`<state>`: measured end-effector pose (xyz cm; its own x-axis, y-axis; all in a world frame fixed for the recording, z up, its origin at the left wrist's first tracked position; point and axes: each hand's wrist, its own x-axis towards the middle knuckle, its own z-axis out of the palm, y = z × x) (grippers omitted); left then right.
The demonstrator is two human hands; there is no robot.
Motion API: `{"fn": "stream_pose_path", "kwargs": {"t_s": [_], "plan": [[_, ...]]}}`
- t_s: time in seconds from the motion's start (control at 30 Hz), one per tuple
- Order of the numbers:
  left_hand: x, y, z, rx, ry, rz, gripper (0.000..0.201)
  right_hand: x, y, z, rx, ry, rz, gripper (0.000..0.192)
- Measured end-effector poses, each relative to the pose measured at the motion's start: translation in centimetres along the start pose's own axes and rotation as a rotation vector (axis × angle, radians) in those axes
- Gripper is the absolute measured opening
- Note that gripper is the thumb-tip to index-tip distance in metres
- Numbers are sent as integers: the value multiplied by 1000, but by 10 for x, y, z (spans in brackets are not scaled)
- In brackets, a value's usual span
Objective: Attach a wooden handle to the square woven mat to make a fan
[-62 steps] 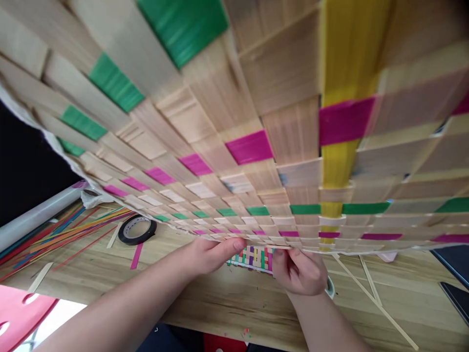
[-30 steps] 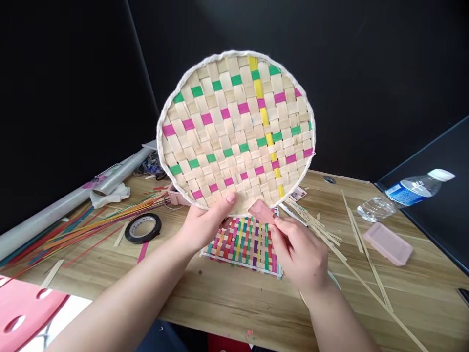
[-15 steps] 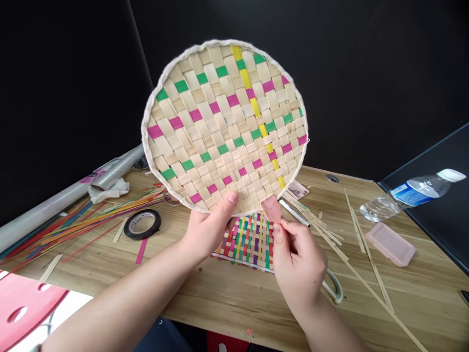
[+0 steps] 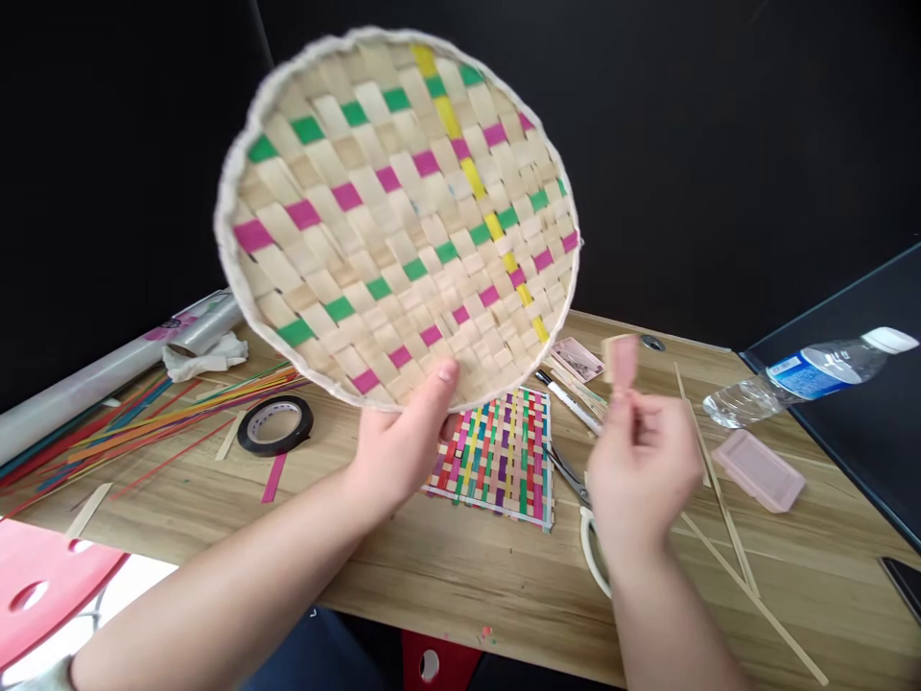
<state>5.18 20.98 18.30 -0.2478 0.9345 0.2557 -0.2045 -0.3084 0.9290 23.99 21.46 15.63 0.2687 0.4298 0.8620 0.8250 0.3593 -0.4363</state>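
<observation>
— How many hands at work, and on what?

— Two. With the left hand, gripping one oval panel of flat pale woven strips, rimmed in white cord, by its lower edge, pressing the thumb to the near face. With the right hand, pinching one small flat pink-and-tan piece, too blurred to name the material.

— Touching the oval panel with that piece?

— No, holding it up to the right, apart from the rim.

— Resting the oval panel anywhere?

— Nowhere; holding it tilted above the wood-grained table. To count in the weave: two green bands, two magenta, one yellow crossing all four.

— And underneath?

— One rectangular multicoloured woven mat, partly hidden by panel and hand. Just beside it, one pair of white-handled scissors and one white marker with a black cap.

— Over on the left?

— One roll of black tape, one short magenta strip near it, and a bundle of thin coloured strips, too overlapped to count.

— Far right?

— One clear plastic bottle with a blue label, near one flat pink box.
</observation>
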Motion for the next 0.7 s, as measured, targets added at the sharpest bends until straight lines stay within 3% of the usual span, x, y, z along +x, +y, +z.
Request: {"fn": "stream_pose_path", "kwargs": {"t_s": [0.07, 0.1, 0.23, 0.33, 0.4, 0.7], "plan": [[2, 4, -1, -46, 29, 12, 46, 7, 6, 0, 144, 35, 170, 8], [2, 5, -1, -65, 28, 18, 44, 8, 5, 0, 283, -8, 243, 10], [3, 4, -4, -147, -9, 39, 40, 0, -12, -1, 912, -443, 401, 11], [2, 3, -4, -218, 12, 42, 34, -7, -23, -2, 1133, -663, 426, 14], [2, 4, -3, -260, 39, 37, 31, -9, -25, -3, 1184, -697, 439, 16], [-7, -1, -1, -274, 122, -70, 16, -13, -25, -13, 1170, -598, 524, 2]]}}
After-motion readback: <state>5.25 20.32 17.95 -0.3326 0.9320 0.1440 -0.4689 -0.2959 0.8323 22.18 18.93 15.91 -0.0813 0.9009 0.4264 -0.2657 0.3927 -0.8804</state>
